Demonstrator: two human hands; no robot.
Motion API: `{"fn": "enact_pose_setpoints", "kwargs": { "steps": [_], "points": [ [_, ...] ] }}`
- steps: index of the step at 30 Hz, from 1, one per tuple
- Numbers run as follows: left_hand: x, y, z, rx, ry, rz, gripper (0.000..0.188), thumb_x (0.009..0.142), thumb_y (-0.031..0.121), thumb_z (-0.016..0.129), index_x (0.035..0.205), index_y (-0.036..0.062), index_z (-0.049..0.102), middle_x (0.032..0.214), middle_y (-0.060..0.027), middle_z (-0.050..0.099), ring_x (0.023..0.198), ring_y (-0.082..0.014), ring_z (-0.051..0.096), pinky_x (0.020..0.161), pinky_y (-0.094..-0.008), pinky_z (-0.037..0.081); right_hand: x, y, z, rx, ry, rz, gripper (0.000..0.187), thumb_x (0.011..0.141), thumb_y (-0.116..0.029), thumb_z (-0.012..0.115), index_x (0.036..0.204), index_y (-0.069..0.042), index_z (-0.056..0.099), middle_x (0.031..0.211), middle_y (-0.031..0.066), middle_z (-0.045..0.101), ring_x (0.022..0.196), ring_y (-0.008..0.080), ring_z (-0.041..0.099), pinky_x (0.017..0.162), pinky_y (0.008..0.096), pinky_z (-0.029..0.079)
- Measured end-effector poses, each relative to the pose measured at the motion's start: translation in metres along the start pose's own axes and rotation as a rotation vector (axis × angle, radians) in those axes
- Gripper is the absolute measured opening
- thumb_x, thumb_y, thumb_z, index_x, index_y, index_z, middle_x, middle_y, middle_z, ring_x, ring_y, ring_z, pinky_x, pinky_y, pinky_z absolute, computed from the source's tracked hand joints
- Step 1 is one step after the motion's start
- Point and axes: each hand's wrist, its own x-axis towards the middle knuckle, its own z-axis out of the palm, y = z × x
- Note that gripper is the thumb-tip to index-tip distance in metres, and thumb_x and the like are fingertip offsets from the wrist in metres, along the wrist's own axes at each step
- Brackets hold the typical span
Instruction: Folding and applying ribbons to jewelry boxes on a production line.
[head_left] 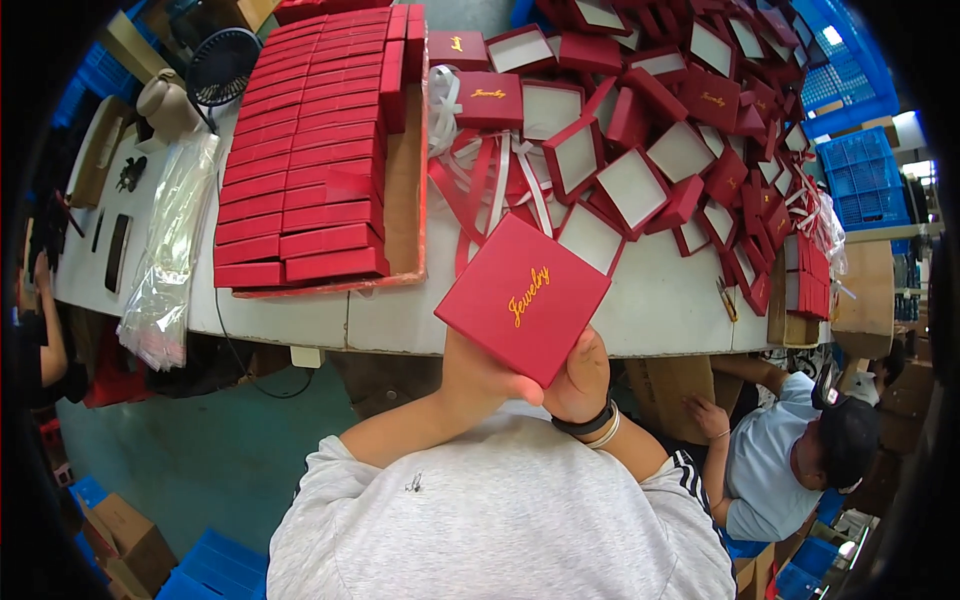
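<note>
A square red gift box [522,300] with gold script on its lid is held up in front of me, turned at an angle over the table's near edge. My left hand [476,362] grips it from below on the left, its fingers hidden behind the box. My right hand [583,378] holds its near right corner, thumb up along the side. Beyond the box lie red and white ribbons [500,190] and a heap of red box lids and white-lined halves [633,188]. To the left, a shallow carton [407,190] is packed with rows of red boxes [335,180].
Clear plastic sleeves [175,240], a phone-like dark item [118,252] and a black fan [224,66] are on the left. Tweezer-like tool [727,300] lies near the right edge. A co-worker in a cap [848,435] sits at right; blue crates [862,175] stand behind.
</note>
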Motion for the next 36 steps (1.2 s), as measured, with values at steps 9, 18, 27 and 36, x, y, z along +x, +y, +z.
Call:
{"fn": "enact_pose_setpoints", "kwargs": {
  "steps": [9, 18, 27, 36],
  "points": [
    [0.023, 0.039, -0.028, 0.104, -0.087, -0.051, 0.098, 0.044, 0.05, 0.086, 0.119, 0.0045, 0.042, 0.112, -0.0061, 0.048, 0.104, -0.0177, 0.048, 0.088, -0.0345, 0.041, 0.031, -0.003, 0.024, -0.042, -0.179, 0.049, 0.044, 0.085, -0.032, 0.063, 0.115, -0.001, 0.055, 0.118, 0.0088, 0.057, 0.108, 0.0207, 0.053, 0.091, 0.0357, 0.041],
    [0.044, 0.084, -0.055, 0.334, -0.276, -0.208, 0.073, 0.062, 0.037, 0.082, 0.118, 0.0042, 0.048, 0.11, -0.0075, 0.05, 0.1, -0.0186, 0.05, 0.088, -0.0327, 0.04, 0.087, -0.024, 0.041, -0.237, 0.001, -0.124, 0.039, 0.093, -0.03, 0.051, 0.115, 0.002, 0.052, 0.111, 0.0129, 0.059, 0.099, 0.0199, 0.059, 0.083, 0.0348, 0.049],
    [0.018, 0.108, -0.135, 0.148, -0.435, -0.58, 0.042, 0.076, 0.014, 0.07, 0.113, 0.0023, 0.053, 0.102, -0.0063, 0.058, 0.088, -0.0137, 0.053, 0.078, -0.0279, 0.044, 0.282, -0.021, 0.013, -0.342, 0.013, 0.111, 0.033, 0.097, -0.03, 0.044, 0.096, -0.002, 0.061, 0.09, -0.0009, 0.063, 0.077, 0.0049, 0.055, 0.071, 0.0198, 0.043],
    [-0.002, 0.146, -0.177, -0.065, -0.385, -0.257, 0.049, 0.076, 0.025, 0.07, 0.112, -0.0026, 0.053, 0.102, -0.0147, 0.059, 0.08, -0.0188, 0.054, 0.074, -0.0311, 0.043, 0.321, -0.005, 0.024, -0.639, -0.055, 0.242, 0.033, 0.095, -0.033, 0.047, 0.084, -0.006, 0.062, 0.073, -0.0074, 0.058, 0.062, 0.0007, 0.048, 0.053, 0.0188, 0.037]
  ]
}}
